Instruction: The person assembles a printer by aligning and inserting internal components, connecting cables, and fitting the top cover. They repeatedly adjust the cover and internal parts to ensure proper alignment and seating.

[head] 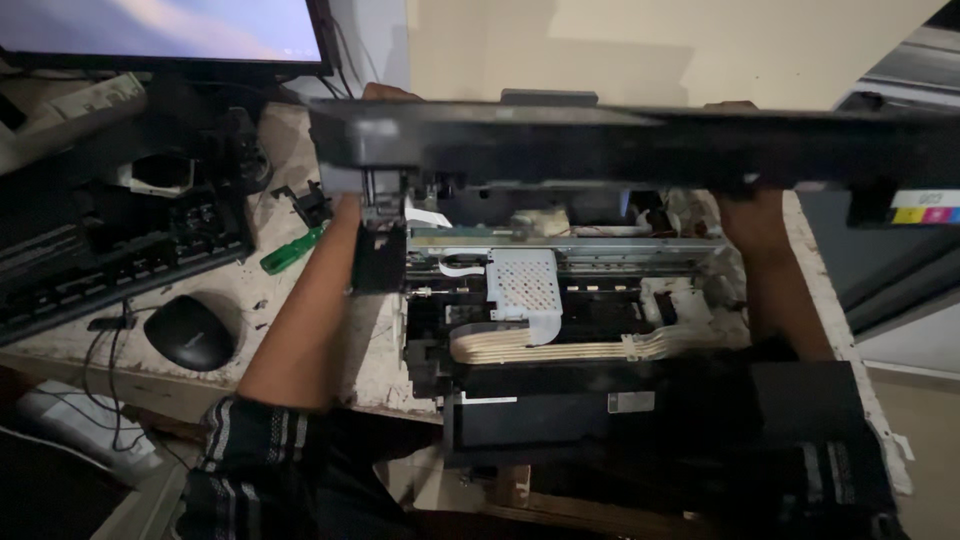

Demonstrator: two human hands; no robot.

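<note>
The long black plastic printer top cover (640,145) is lifted off the opened printer chassis (570,320) on the worn workbench (300,210); left hand (385,93) and right hand (730,106) grip its ends. Reassembly appears unfinished.

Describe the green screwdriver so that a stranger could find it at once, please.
Start at the opened printer on the worn white table. Look left, past the person's left forearm: the screwdriver lies flat between the arm and the black keyboard. Its bright green handle is the only vivid colour there.
</note>
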